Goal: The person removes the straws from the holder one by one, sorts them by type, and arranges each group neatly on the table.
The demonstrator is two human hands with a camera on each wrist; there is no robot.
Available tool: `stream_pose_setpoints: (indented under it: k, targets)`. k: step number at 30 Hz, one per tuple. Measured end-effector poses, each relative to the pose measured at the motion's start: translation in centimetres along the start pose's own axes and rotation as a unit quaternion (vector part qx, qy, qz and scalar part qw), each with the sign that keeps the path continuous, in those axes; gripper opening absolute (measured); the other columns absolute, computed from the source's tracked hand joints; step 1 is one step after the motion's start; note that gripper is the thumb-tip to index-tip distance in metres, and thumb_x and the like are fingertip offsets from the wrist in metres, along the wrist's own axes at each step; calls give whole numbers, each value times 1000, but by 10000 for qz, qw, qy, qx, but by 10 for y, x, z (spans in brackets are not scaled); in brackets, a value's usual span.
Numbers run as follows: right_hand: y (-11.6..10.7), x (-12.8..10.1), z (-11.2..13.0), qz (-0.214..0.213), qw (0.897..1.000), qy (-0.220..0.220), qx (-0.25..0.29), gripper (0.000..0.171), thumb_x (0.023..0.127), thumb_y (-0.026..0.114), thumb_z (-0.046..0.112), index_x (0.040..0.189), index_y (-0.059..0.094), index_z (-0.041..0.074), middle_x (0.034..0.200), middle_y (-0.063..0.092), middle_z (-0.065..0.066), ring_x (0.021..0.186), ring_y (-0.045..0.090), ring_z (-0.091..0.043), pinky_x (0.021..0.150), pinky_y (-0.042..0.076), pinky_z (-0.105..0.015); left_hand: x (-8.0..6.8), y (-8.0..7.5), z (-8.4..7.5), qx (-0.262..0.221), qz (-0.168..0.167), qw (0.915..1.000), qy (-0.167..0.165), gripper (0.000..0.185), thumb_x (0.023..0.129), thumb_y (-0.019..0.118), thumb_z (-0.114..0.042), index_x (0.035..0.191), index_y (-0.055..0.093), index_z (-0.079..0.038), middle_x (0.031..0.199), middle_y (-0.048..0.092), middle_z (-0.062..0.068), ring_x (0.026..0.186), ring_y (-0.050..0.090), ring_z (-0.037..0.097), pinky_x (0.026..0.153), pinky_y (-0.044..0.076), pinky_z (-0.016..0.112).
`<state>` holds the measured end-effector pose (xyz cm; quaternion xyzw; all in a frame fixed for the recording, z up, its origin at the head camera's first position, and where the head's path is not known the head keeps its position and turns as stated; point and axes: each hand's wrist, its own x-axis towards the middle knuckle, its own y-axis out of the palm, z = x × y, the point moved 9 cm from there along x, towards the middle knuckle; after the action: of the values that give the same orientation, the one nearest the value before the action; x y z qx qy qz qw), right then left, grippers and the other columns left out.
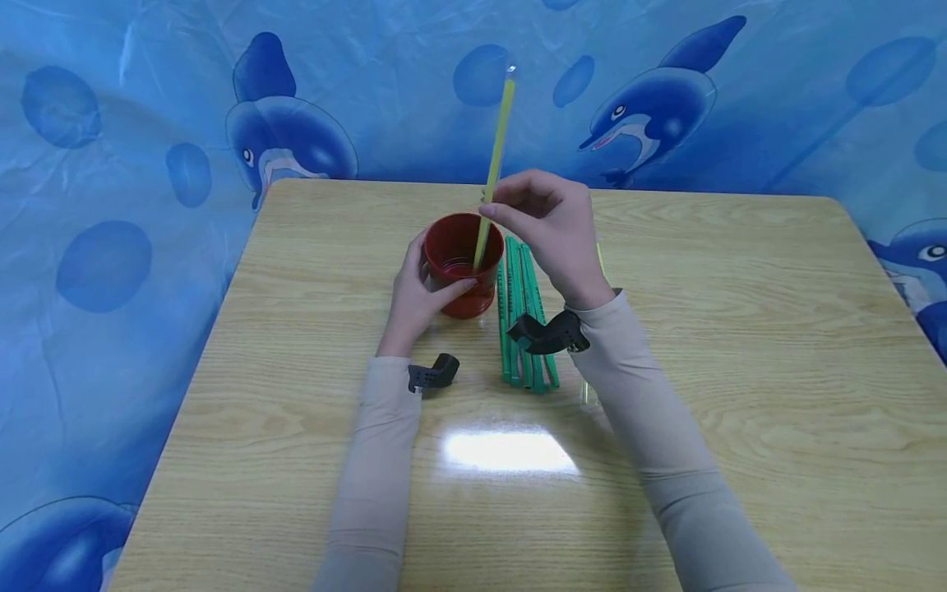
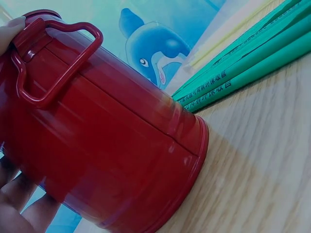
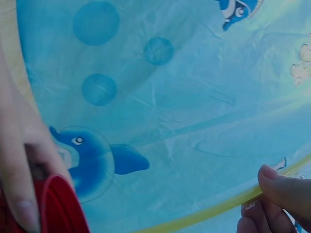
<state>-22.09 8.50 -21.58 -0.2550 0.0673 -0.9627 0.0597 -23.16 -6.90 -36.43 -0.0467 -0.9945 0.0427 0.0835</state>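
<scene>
My left hand (image 1: 416, 294) grips a dark red metal bucket (image 1: 469, 306) by its side, with the thumb near the rim. A wire handle (image 2: 92, 43) stands out from the bucket's wall in the left wrist view. Between thumb and fingers, my right hand (image 1: 551, 230) pinches a long yellow straw (image 1: 497, 148) in a clear wrapper. The straw stands slightly tilted, its lower end inside the bucket's mouth and its top high above. In the right wrist view the straw (image 3: 204, 213) runs from the pinching fingers toward the red rim.
Several green-wrapped straws (image 1: 527, 362) lie side by side just right of the bucket on the wooden table (image 1: 740, 370). Another yellow straw (image 1: 600, 256) lies partly hidden under my right forearm. A blue dolphin-print sheet (image 1: 414, 99) hangs behind the table.
</scene>
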Motion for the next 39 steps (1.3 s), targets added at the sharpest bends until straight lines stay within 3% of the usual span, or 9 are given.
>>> stream_pose_setpoints:
  k: [9, 18, 22, 25, 28, 39]
  targets:
    - [-22, 1, 16, -388, 9983, -319, 285, 9, 81, 69, -5, 90, 69, -7, 81, 70, 2, 75, 64, -22, 71, 52, -32, -1, 0, 0, -69, 0, 10000, 7, 80, 80, 76, -11, 146, 30, -12, 142, 42, 3, 133, 34, 14, 108, 33, 34]
    - [-47, -4, 30, -764, 9935, -498, 679, 10, 80, 68, -8, 88, 72, -2, 84, 70, -8, 75, 65, -21, 74, 52, -32, 0, 2, 1, -160, 32, 9999, 23, 81, 79, 75, -10, 146, 29, -12, 143, 41, 5, 133, 34, 15, 109, 32, 35]
    - [-65, -8, 34, -1035, 9843, -607, 1292, 11, 78, 67, -12, 87, 71, -7, 85, 70, -12, 74, 65, -23, 75, 53, -32, 0, 3, -1, -176, 65, 9998, -6, 82, 79, 75, -7, 147, 28, -10, 145, 39, 7, 134, 32, 18, 109, 31, 37]
    - [-79, -11, 33, -1183, 9736, -483, 1893, 13, 77, 65, -16, 89, 68, -13, 84, 69, -16, 74, 65, -26, 75, 54, -32, -4, 4, -14, -175, 89, 9998, -26, 81, 80, 73, -4, 146, 27, -5, 145, 38, 12, 135, 31, 23, 109, 31, 40]
    - [-88, -16, 29, -1130, 9698, -262, 2146, 14, 76, 65, -17, 90, 65, -17, 85, 69, -18, 75, 65, -27, 76, 54, -32, -9, 3, -26, -258, 82, 9996, -26, 80, 80, 72, -1, 145, 27, -1, 144, 37, 17, 135, 31, 29, 109, 31, 45]
    - [-117, -39, 14, -1061, 9754, 279, 1914, 14, 80, 64, -14, 93, 63, -20, 86, 69, -17, 75, 64, -23, 75, 54, -30, -10, 5, -30, -295, 89, 9995, -8, 80, 79, 71, -1, 145, 27, 0, 144, 37, 18, 135, 30, 31, 109, 29, 48]
